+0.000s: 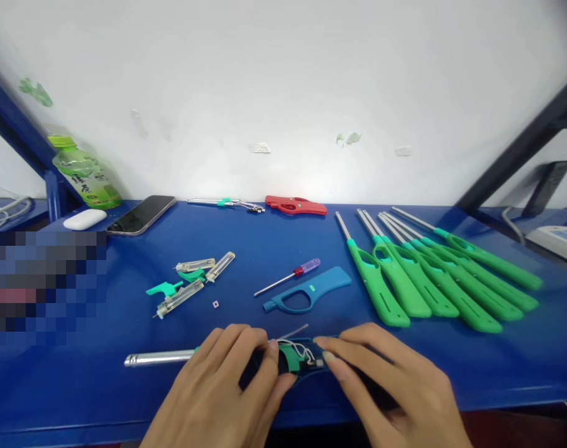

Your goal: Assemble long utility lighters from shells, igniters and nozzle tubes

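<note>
At the front of the blue table, my left hand (232, 379) is closed around an opened lighter (291, 359) with a metal tube (160, 357) pointing left. White wires and a green trigger piece show inside its casing. My right hand (386, 379) has its thumb and fingertips pressed at the casing's right end, beside the wires. Just behind lie a blue casing half (330, 283) and a screwdriver (306, 266). To the left are clear fuel tanks (181, 297) and green trigger pieces (165, 289).
Several green lighters (418, 280) lie at the right. By the wall are red casings (296, 205) and a metal tube with wires (225, 203). A phone (142, 214), a white case (84, 219) and a bottle (85, 174) stand or lie at the left back.
</note>
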Demonstrator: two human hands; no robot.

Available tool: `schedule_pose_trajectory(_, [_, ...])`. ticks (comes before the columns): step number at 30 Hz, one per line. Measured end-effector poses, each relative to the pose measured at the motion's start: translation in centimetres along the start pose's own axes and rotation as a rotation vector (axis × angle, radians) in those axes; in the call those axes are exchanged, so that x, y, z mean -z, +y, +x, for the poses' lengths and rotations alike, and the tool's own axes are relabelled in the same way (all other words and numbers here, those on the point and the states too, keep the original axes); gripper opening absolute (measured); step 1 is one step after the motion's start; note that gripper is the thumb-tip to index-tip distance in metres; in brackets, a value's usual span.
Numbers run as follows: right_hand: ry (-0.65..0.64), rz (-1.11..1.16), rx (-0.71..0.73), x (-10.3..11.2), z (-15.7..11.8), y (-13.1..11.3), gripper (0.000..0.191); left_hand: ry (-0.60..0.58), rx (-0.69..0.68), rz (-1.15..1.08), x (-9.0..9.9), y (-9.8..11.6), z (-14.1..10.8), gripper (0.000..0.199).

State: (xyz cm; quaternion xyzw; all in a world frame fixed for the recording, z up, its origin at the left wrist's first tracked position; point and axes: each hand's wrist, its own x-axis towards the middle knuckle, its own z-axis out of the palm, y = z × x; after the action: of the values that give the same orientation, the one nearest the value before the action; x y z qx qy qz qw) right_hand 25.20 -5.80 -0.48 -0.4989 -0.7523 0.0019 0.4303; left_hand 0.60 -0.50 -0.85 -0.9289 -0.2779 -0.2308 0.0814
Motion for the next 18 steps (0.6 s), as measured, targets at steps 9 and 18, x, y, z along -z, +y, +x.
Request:
schedule_pose_trajectory(9, [0.064,0.003,0.039,-0.1,-0.1,0.1,0.023,0.160,0.168,-0.073,0.3,0.1,0.7,0.022])
schedule_pose_trajectory(18, [0.048,-0.033,0.070,-0.2,-0.1,0.6,0.022,0.132,0.514,0.355,2.2,-6.2,-0.2,0.038])
